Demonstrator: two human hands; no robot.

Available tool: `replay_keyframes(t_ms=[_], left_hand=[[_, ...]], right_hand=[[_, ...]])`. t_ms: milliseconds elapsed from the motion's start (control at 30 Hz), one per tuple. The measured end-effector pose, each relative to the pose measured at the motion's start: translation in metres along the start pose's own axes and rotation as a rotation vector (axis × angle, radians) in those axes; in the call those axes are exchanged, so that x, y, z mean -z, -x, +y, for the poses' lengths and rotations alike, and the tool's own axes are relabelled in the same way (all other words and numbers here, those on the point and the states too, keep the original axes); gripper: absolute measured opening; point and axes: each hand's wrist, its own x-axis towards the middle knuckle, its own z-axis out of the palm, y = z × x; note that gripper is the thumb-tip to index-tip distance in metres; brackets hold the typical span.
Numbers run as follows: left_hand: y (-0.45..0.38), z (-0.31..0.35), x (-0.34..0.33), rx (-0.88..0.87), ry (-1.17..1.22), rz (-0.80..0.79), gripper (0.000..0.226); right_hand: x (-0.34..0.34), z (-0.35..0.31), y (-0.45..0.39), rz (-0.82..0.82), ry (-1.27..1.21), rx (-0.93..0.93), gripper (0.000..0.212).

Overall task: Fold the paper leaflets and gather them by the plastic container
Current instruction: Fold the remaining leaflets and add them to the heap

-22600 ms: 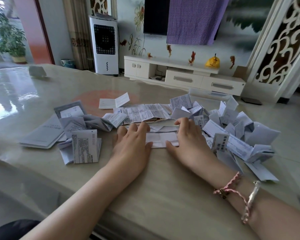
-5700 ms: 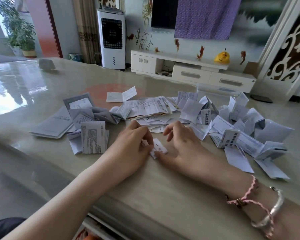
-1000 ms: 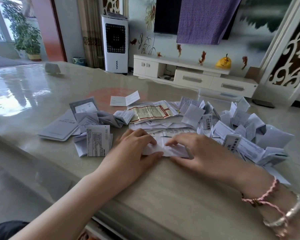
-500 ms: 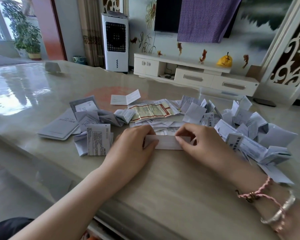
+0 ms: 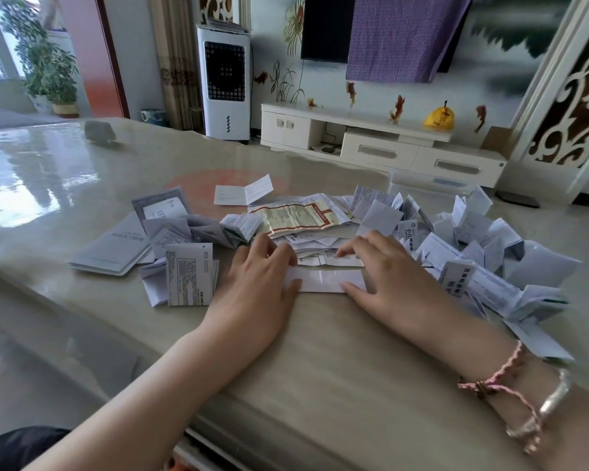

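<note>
A narrow white folded leaflet strip [image 5: 322, 279] lies flat on the beige table [image 5: 320, 351] in front of me. My left hand [image 5: 259, 280] presses its left end with flat fingers. My right hand [image 5: 385, 270] presses its right end, thumb along the near edge. Behind the strip spreads a heap of unfolded leaflets with a yellow and red one [image 5: 300, 217] on top. A pile of folded leaflets [image 5: 483, 253] lies at the right, beside a clear plastic container [image 5: 425, 185] at the table's far edge.
More leaflets and grey booklets [image 5: 116, 248] lie at the left, with a printed folded one [image 5: 189, 273] close to my left hand. A small open card [image 5: 244, 193] sits farther back. Beyond the table stand a white air cooler [image 5: 223, 79] and a TV cabinet [image 5: 381, 144].
Both hands have flattened onto the strip, which now lies lower and flat on the table; half a second ago my fingertips were still pinching its top edge.
</note>
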Motion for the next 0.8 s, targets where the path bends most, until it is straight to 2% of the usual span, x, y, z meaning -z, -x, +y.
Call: replay_keyframes(t_ms=[167, 267, 467, 633, 733, 800], left_hand=[[-0.001, -0.003, -0.002, -0.025, 0.018, 0.020, 0.018], [-0.001, -0.004, -0.002, -0.052, 0.055, 0.049, 0.018], [-0.001, -0.006, -0.003, -0.102, 0.099, 0.062, 0.011], [-0.003, -0.006, -0.004, -0.091, 0.187, 0.030, 0.018], [-0.004, -0.006, -0.002, -0.083, 0.218, -0.012, 0.013], [-0.005, -0.008, 0.001, -0.087, 0.252, -0.025, 0.023]], right_hand=[[0.008, 0.003, 0.007, -0.129, -0.153, 0.130, 0.035], [0.010, 0.003, 0.007, -0.118, -0.112, 0.143, 0.028], [0.011, 0.000, 0.006, -0.068, -0.020, 0.225, 0.033], [0.015, -0.009, 0.008, 0.012, -0.291, 0.169, 0.006], [0.010, -0.011, 0.006, 0.041, -0.359, 0.086, 0.011], [0.004, -0.012, 0.001, 0.049, -0.362, 0.028, 0.015]])
